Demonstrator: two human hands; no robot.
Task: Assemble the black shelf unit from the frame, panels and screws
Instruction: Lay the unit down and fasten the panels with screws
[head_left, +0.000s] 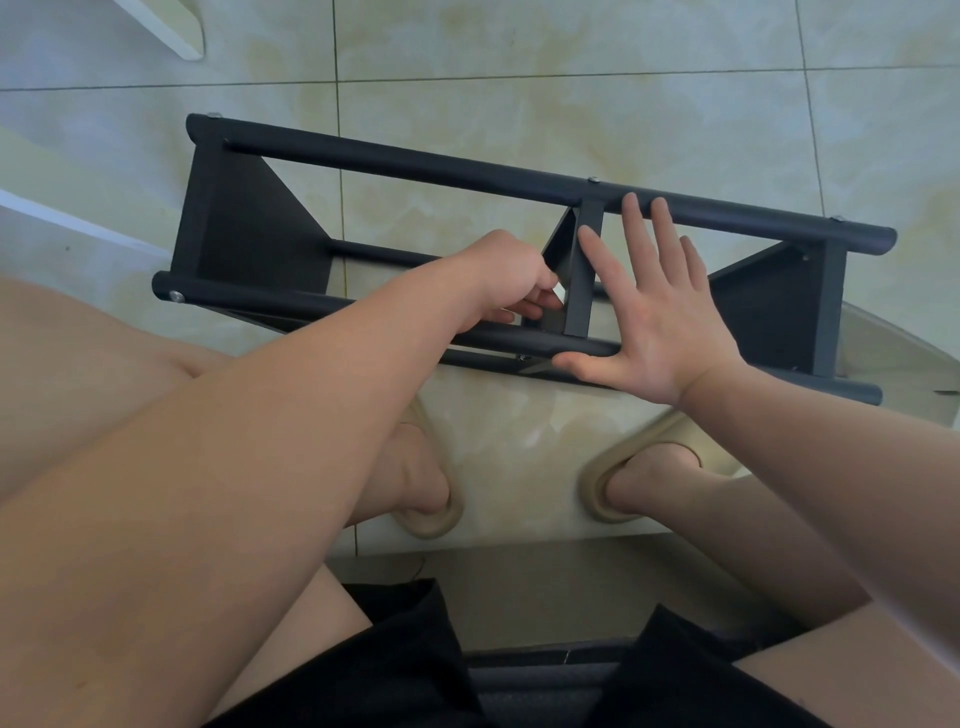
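Black shelf unit lies on side on tiled floor, in front of seated person's feet. Left hand reaches between poles, fingers curled around middle panel edge. Right hand flat, fingers spread, pressing middle crossbar. Best practice, likely: keep crossbar braced while seating panel square.

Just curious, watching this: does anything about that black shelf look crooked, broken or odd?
Nothing stands out. The shelf unit lies on its side on the tiled floor, as assembly would need. Left hand reaches inside by the middle panel; right hand rests flat.
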